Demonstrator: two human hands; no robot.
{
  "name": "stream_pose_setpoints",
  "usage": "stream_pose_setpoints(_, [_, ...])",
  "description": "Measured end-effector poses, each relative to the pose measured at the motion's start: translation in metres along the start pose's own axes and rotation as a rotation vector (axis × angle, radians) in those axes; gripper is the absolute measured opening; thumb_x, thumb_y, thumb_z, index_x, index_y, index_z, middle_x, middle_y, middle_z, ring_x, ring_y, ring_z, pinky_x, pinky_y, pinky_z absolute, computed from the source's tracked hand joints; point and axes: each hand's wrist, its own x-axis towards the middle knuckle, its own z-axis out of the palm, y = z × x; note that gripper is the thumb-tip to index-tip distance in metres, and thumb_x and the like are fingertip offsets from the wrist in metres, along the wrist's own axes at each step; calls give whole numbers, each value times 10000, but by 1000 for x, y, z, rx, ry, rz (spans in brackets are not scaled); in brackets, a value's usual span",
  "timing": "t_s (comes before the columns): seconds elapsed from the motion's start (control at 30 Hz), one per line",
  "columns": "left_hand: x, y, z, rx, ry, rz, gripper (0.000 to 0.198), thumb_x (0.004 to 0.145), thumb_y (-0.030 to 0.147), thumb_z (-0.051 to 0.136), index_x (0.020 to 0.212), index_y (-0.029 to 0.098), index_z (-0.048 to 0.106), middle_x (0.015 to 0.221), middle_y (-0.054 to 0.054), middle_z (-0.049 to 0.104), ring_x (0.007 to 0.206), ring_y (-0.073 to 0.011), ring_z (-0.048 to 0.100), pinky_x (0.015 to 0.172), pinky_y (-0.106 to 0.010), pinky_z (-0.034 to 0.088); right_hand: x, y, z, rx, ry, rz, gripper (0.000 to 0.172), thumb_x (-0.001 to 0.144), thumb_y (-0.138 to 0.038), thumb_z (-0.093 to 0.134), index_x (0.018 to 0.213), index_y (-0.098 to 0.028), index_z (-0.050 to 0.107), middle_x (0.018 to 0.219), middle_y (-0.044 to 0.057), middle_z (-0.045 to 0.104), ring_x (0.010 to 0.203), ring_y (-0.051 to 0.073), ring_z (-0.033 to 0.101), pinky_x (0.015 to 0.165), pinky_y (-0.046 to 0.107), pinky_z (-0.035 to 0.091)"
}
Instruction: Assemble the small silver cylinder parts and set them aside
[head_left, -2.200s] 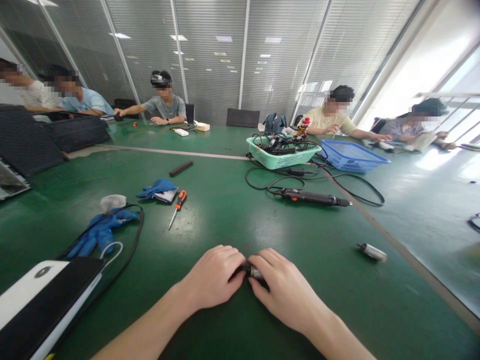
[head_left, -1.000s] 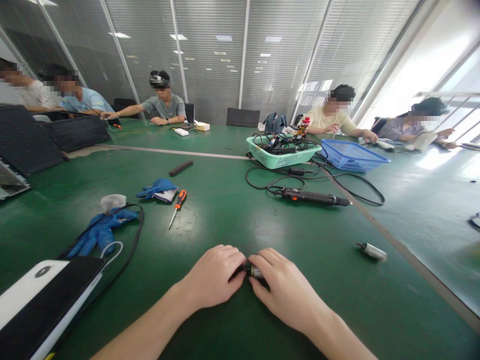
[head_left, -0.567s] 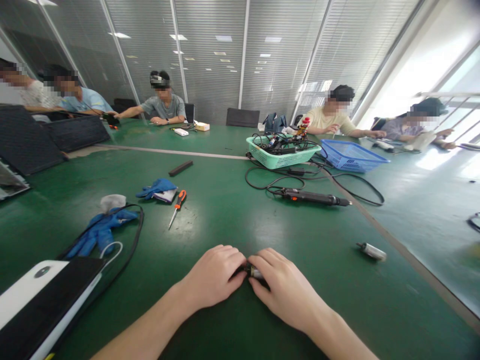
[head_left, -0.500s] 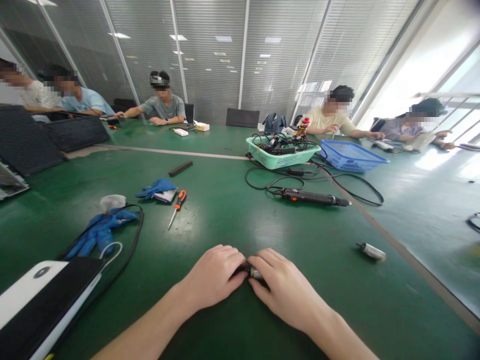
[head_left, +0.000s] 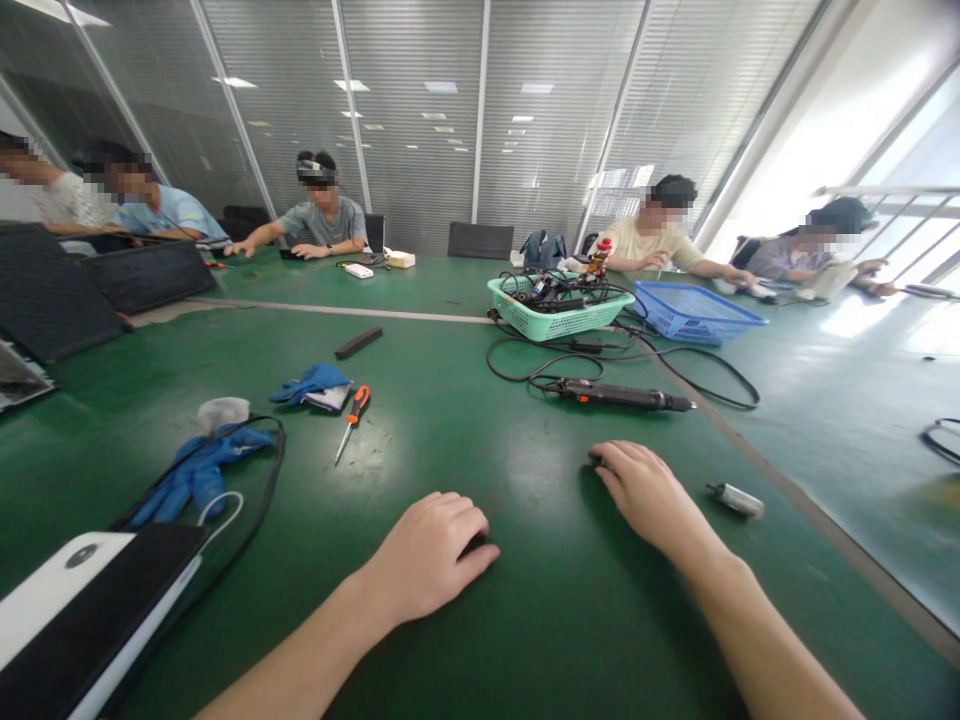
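My left hand point(head_left: 435, 555) rests low over the green table, its fingers curled toward the thumb. Something dark shows between them, too hidden to name. Further right and forward, my right hand point(head_left: 641, 488) is closed over a small metal cylinder; only its dark end point(head_left: 595, 460) sticks out past the fingertips. A similar silvery cylinder point(head_left: 739, 499) with a dark tip lies on the table just right of that hand. Beyond the hands are a screwdriver point(head_left: 352, 422) with an orange and black handle and a black corded power screwdriver point(head_left: 626, 395).
A green basket point(head_left: 559, 325) of cables and a blue basket point(head_left: 694, 318) stand farther back. Blue gloves point(head_left: 199, 475), a dark bar point(head_left: 358, 343) and a white-and-black device point(head_left: 97, 610) lie on the left. Several people sit around the table.
My hands have come apart. The right one moved right and forward with the metal cylinder that both were at; the left stayed nearly in place.
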Motion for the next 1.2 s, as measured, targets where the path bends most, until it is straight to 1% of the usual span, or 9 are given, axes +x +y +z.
stream_pose_setpoints(0.13, [0, -1, 0, -1, -7, 11, 139, 994, 317, 646, 928, 195, 648, 884, -12, 649, 823, -198, 597, 746, -337, 418, -6, 27, 4, -77, 57, 198, 317, 972, -205, 412, 1190, -198, 643, 1238, 137, 686, 1219, 324, 582, 1121, 626, 340])
stream_pose_setpoints(0.33, [1, 0, -2, -1, -34, -4, 126, 1001, 300, 633, 931, 195, 645, 891, -14, 656, 835, -201, 601, 761, -339, 417, -11, 37, 4, -161, 85, 383, 383, 963, -214, 364, 1247, -186, 620, 1251, 185, 644, 1288, 393, 503, 1121, 751, 217])
stream_pose_setpoints(0.47, [2, -1, -3, 1, -40, 5, 118, 992, 295, 637, 926, 197, 644, 894, -12, 663, 843, -200, 609, 774, -341, 422, -13, 34, 3, -289, 92, 565, 528, 920, -271, 416, 1416, -149, 553, 1312, 275, 555, 1329, 467, 449, 1068, 765, 247])
stream_pose_setpoints(0.6, [1, -2, -2, -3, -23, 11, 117, 990, 296, 633, 923, 201, 643, 892, -12, 664, 844, -199, 614, 777, -340, 426, -17, 29, 0, -278, 52, 748, 502, 931, -445, 390, 1247, -178, 675, 1209, 297, 576, 1211, 542, 512, 920, 813, 305])
stream_pose_setpoints(0.67, [1, -2, -2, -3, -23, 8, 112, 987, 292, 640, 921, 202, 640, 890, -10, 662, 841, -198, 612, 774, -339, 426, -17, 25, -3, -233, 30, 779, 516, 949, -455, 343, 1240, -184, 673, 1185, 302, 582, 1149, 533, 552, 849, 778, 372])
stream_pose_setpoints(0.77, [0, -1, -1, 7, -24, 11, 106, 989, 284, 637, 922, 202, 636, 886, -8, 660, 840, -198, 609, 773, -341, 427, -15, 15, -8, -209, -9, 745, 514, 977, -411, 307, 1305, -184, 631, 1182, 291, 574, 1129, 502, 574, 806, 687, 450])
stream_pose_setpoints(0.9, [1, -1, 1, 11, -11, 1, 109, 1003, 255, 594, 918, 200, 634, 879, -12, 662, 826, -199, 609, 770, -346, 430, -14, -13, -11, -236, -29, 584, 465, 1009, -391, 333, 1359, -216, 586, 1142, 232, 591, 1100, 447, 599, 801, 609, 492])
stream_pose_setpoints(1.07, [2, -4, 2, -13, 73, -75, 85, 971, 192, 570, 897, 199, 612, 883, -25, 662, 821, -205, 610, 750, -338, 441, -21, -77, -5, -210, 30, 207, 350, 985, -289, 486, 1311, -205, 582, 1106, 203, 619, 1036, 403, 612, 794, 563, 519])
stream_pose_setpoints(1.2, [0, -5, 1, -58, 185, -125, 98, 963, 179, 529, 1018, 204, 607, 920, -36, 666, 832, -212, 615, 736, -338, 442, -33, -133, 3, -84, 63, -47, 433, 941, -202, 577, 1371, -230, 534, 1188, 185, 613, 1066, 376, 600, 896, 589, 503])
